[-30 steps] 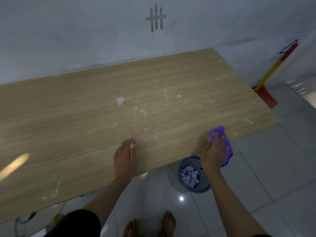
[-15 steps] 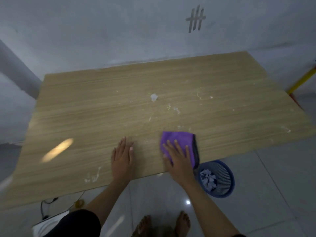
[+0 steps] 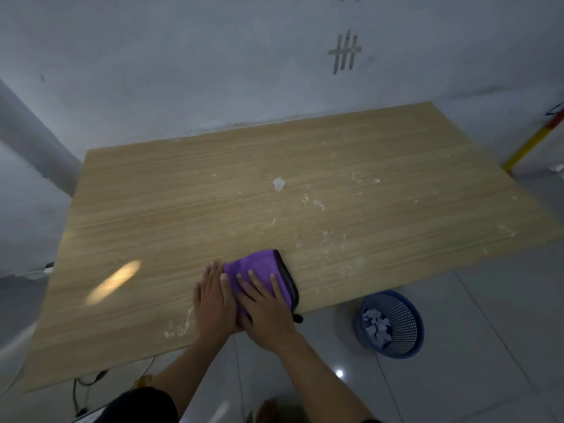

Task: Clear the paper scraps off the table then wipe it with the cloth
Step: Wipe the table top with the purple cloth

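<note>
A purple cloth (image 3: 259, 267) with a dark edge lies flat near the front edge of the wooden table (image 3: 213, 209). My right hand (image 3: 264, 309) presses flat on top of the cloth, fingers spread. My left hand (image 3: 212, 300) lies flat on the bare table, touching the cloth's left side and my right hand. White smears and small flecks mark the table top, the largest white fleck (image 3: 278, 183) near the middle. Paper scraps (image 3: 377, 328) sit inside a blue basket (image 3: 406, 334) on the floor.
The blue basket stands on the grey tiled floor to the right of me, below the table's front edge. A yellow and red pole (image 3: 534, 138) leans at the far right. Cables (image 3: 82, 389) lie under the table's left front. The table's back edge meets the wall.
My right hand has slid the cloth leftward along the front edge until it meets my left hand. The view has shifted left, and the basket now appears further right.
</note>
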`<move>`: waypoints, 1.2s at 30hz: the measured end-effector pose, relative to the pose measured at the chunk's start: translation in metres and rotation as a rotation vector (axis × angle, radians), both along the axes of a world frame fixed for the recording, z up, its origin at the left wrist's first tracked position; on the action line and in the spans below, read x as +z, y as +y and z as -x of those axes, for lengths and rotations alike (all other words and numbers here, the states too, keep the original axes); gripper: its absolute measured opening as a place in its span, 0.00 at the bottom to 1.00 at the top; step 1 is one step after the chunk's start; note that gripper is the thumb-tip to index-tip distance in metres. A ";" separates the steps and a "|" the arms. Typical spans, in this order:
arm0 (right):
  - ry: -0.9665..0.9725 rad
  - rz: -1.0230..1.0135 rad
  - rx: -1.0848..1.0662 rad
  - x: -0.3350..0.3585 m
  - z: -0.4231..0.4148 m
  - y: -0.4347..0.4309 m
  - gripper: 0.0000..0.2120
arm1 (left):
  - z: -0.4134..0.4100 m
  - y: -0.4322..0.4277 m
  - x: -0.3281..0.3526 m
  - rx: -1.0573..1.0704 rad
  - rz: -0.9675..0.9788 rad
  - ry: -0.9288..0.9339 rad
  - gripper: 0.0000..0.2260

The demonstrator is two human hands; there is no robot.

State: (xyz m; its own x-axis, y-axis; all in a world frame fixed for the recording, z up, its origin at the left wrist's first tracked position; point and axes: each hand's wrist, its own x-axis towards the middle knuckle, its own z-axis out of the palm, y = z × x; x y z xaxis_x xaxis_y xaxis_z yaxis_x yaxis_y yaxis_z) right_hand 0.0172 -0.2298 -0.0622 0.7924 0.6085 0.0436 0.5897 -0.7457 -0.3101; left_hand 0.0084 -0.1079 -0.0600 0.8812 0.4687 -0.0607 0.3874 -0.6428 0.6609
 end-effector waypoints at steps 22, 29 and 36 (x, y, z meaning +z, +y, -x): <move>-0.001 0.012 -0.454 0.003 -0.093 -0.102 0.26 | -0.102 -0.105 0.007 -0.488 -0.209 -0.083 0.26; 0.089 0.075 -0.728 -0.002 -0.172 -0.197 0.27 | -0.160 -0.196 0.009 -0.580 -0.182 -0.032 0.32; 0.166 0.059 -0.993 0.007 -0.230 -0.319 0.28 | -0.208 -0.278 0.002 -0.746 -0.185 0.023 0.32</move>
State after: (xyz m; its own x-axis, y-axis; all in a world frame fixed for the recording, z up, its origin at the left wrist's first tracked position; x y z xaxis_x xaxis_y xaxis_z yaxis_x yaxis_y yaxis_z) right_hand 0.2475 -0.5489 -0.0552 0.9352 -0.3325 -0.1218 -0.3537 -0.8929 -0.2787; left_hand 0.2162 -0.3863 -0.0576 0.9676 -0.2449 -0.0608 -0.1799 -0.8386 0.5141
